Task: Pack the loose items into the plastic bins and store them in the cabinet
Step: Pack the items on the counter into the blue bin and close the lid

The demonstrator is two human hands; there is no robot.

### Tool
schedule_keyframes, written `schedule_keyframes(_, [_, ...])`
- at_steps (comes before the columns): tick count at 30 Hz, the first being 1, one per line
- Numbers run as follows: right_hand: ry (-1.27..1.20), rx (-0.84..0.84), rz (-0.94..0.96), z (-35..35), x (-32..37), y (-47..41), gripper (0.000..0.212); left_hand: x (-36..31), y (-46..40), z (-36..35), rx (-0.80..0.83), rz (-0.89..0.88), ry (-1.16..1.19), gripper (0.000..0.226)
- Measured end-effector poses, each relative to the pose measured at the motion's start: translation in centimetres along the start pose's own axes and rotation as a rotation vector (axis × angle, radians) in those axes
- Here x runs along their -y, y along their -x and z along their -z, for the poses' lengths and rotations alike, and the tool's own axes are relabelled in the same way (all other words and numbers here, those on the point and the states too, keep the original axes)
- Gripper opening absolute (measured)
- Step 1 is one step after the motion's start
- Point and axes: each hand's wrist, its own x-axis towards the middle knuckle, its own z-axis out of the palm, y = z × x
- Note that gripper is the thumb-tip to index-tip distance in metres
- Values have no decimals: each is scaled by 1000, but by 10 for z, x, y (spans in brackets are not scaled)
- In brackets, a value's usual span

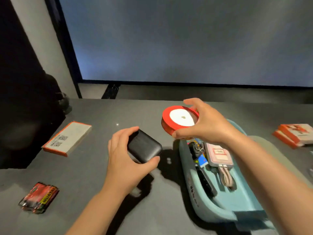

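Note:
My right hand (pixel 205 123) grips a red ribbon spool (pixel 176 120) with a white centre, held in the air over the far end of a teal plastic bin (pixel 240 203). The bin lies on the grey tabletop (pixel 94 182) at the right and holds a pink power bank (pixel 219 155) with a cable, keys and a dark tool. My left hand (pixel 124 160) grips a small black case (pixel 144 146) just left of the bin, above the table.
On the left of the table lie an orange-edged flat box (pixel 67 139) and, nearer me, a pack of batteries (pixel 39 197). Red and white packs (pixel 294 134) are stacked at the right edge. A large dark screen (pixel 186 39) stands behind the table.

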Motion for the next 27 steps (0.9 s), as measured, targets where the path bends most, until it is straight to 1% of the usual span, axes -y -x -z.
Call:
schedule_keyframes(2, [-24, -59, -70, 32, -33, 17, 111, -24, -7, -19, 40, -54, 42, 77])
schedule_keyframes(4, [8, -77, -129, 53, -66, 34, 109, -42, -12, -38, 74, -66, 84, 74])
schedule_keyframes(6, [95, -58, -154, 63, -94, 49, 107, -54, -15, -57, 94, -70, 110, 74])
schedule_keyframes(8, [163, -17, -139, 64, -115, 63, 106, -64, -18, -73, 105, -77, 136, 73])
schedule_keyframes(11, [196, 90, -48, 58, -132, 75, 106, -80, -22, -92, 127, -97, 160, 71])
schedule_keyframes(14, [234, 280, 110, 44, -135, 79, 106, -89, -25, -103, 141, -104, 159, 72])
schedule_keyframes(16, [286, 385, 197, 29, -133, 75, 102, -90, -26, -108, 126, -95, 150, 74])
schedule_keyframes(19, [368, 490, 279, 4, -134, 65, 94, -89, -27, -112, 93, -95, 129, 75])
schedule_keyframes(22, [461, 533, 300, -12, -138, 57, 86, -87, -25, -112, 82, -99, 117, 75])
schedule_keyframes(24, [526, 521, 323, -18, -140, 53, 84, -84, -25, -113, 81, -103, 105, 76])
schedule_keyframes(27, [567, 491, 348, -21, -144, 52, 89, -81, -26, -116, 106, -95, 106, 78])
